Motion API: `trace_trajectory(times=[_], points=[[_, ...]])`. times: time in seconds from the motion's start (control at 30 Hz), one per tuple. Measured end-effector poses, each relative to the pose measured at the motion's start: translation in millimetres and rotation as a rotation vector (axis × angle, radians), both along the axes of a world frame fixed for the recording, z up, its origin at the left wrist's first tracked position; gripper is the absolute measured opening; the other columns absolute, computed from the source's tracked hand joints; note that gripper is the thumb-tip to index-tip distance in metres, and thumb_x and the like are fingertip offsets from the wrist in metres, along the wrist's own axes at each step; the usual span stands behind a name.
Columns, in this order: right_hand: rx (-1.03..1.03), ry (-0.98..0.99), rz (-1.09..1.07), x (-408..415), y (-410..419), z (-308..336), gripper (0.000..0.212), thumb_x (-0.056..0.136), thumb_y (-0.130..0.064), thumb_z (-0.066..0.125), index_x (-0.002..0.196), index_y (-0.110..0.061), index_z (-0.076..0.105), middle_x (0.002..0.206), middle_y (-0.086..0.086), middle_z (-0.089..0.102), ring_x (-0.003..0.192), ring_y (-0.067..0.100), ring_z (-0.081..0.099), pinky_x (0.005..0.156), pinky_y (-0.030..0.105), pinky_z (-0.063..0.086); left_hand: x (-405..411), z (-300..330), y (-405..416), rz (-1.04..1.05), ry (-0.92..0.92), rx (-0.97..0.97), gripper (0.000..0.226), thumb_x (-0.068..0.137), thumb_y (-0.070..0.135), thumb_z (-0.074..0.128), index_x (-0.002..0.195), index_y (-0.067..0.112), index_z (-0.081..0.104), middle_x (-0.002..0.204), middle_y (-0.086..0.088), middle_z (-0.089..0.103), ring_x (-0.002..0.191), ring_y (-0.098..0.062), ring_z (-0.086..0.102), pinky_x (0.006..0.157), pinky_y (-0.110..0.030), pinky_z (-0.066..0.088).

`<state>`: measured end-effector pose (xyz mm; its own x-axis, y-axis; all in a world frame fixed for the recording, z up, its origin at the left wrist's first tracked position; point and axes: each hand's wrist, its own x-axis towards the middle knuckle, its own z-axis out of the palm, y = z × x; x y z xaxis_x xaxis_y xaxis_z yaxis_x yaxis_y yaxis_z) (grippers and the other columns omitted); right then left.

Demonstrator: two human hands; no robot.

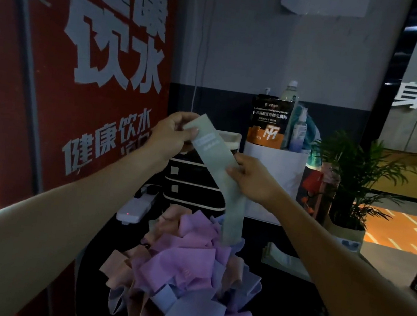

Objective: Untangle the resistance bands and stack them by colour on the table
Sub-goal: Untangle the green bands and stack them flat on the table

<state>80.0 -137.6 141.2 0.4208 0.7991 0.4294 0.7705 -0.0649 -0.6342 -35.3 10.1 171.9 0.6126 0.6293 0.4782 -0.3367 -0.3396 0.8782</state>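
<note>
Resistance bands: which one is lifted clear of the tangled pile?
The pale green band, pinched by the left hand and right hand. The pink, purple and blue bands lie heaped on the table.

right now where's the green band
Centre of the head view, the green band is held up between the left hand and right hand, its lower end in the band pile.

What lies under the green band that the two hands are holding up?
Under the green band sits a tangled pile of pink, purple and blue bands. The green band's lower end drops behind that pile, so whether it is free cannot be seen.
</note>
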Motion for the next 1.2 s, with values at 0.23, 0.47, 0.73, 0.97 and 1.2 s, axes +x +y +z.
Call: trace_trajectory(times=[0.23,0.47,0.73,0.97,1.2], points=[[-0.167,-0.131,-0.088,23,-32,-20,0.017,0.097,-0.015,0.044,0.101,-0.004,0.056,0.083,0.002,0.05,0.071,0.011,0.046,0.058,0.013,0.033,15,-42,-20,-0.004,0.078,-0.026,0.011,0.094,0.015,0.054,0.086,0.022,0.056,0.091,0.001,0.055,0.086,-0.011,0.057,0.065,-0.021,0.052],[-0.335,-0.235,-0.122,38,-55,-58,0.023,0.098,-0.016,0.043,0.076,-0.014,0.046,0.081,0.007,0.053,0.077,0.02,0.05,0.061,0.027,0.031,20,-99,-30,0.026,0.205,0.046,0.015,0.094,0.013,0.053,0.08,0.019,0.052,0.076,0.003,0.049,0.072,-0.011,0.048,0.07,-0.029,0.045],[-0.432,-0.227,-0.028,14,-43,-99,0.042,0.088,-0.01,0.059,0.06,-0.029,0.034,0.067,-0.021,0.031,0.059,-0.001,0.035,0.056,0.005,0.033,5,-144,-7,0.199,0.276,-0.068,0.018,0.094,0.013,0.053,0.077,0.02,0.052,0.083,0.006,0.054,0.087,-0.018,0.052,0.081,-0.037,0.046],[-0.563,-0.315,-0.093,26,-50,-123,0.017,0.084,-0.022,0.064,0.094,-0.008,0.063,0.091,0.009,0.059,0.087,0.024,0.054,0.068,0.029,0.035,-2,-149,9,0.324,0.275,-0.161,0.019,0.093,0.017,0.053,0.075,0.022,0.051,0.08,0.0,0.054,0.084,-0.025,0.055,0.07,-0.04,0.047],[-0.49,-0.248,-0.166,41,-74,-113,0.014,0.085,-0.022,0.066,0.086,-0.014,0.054,0.083,0.003,0.05,0.08,0.017,0.046,0.058,0.029,0.028,6,-146,4,0.293,0.265,-0.174,0.018,0.094,0.019,0.052,0.077,0.022,0.05,0.083,0.0,0.055,0.085,-0.024,0.056,0.059,-0.032,0.047]])
